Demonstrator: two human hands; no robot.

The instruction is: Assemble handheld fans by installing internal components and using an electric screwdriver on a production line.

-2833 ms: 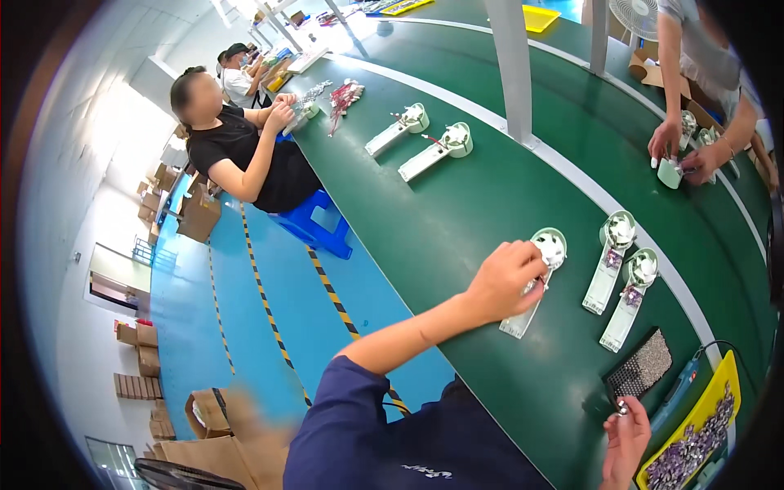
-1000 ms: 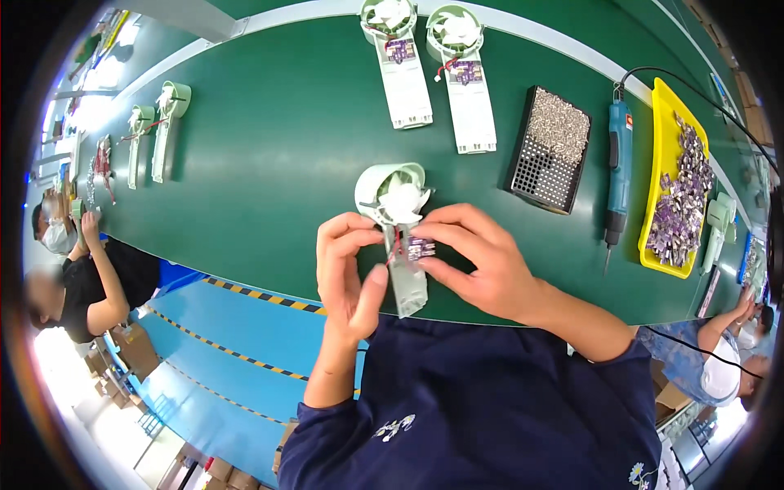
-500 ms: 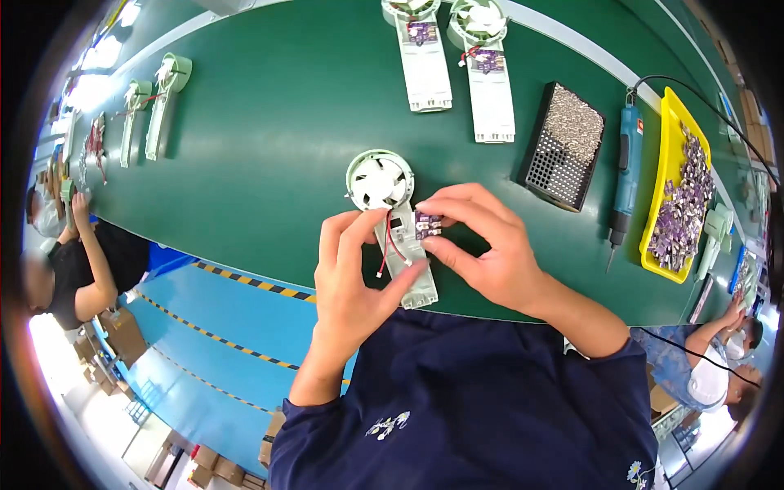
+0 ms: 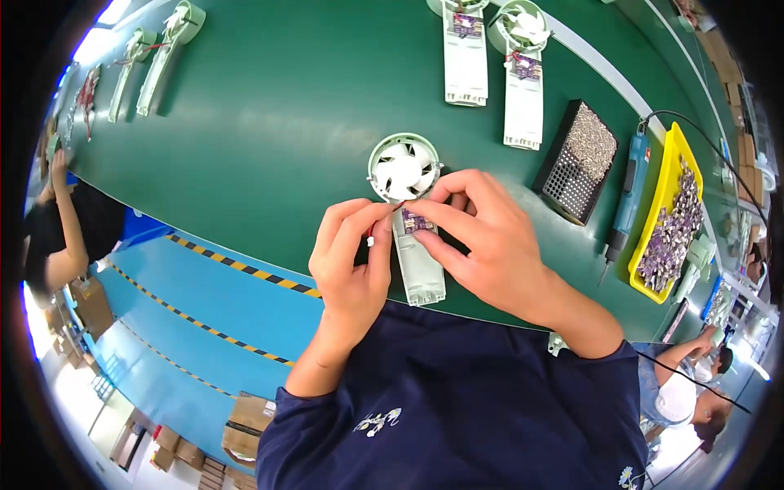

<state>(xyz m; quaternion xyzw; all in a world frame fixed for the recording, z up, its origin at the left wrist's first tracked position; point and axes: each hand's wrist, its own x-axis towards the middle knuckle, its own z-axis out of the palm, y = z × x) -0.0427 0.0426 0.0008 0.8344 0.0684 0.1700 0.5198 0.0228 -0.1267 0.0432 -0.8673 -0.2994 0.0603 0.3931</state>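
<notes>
A pale green handheld fan housing with white blades [image 4: 403,170] lies on the table in front of me, its open handle [image 4: 420,273] toward my body. Inside the handle's upper part sits a small purple circuit board [image 4: 416,220], partly covered by fingers. My left hand [image 4: 353,265] is closed, pinching the fan's thin red and black wires; their white plug [image 4: 370,241] hangs by its fingertips. My right hand [image 4: 494,245] has its thumb at the board's edge, its index fingertip above the board beside the wires.
Two fan housings with boards [image 4: 465,69] [image 4: 523,98] lie beyond. On the right are a black tray of screws [image 4: 563,192], a blue electric screwdriver [image 4: 629,196] and a yellow bin [image 4: 637,265] of boards. More fan parts [image 4: 159,77] lie far left; co-workers sit at both sides.
My right hand has brought the circuit board left into the handle. My left fingers have gathered the wires near the fan ring. The view has shifted slightly.
</notes>
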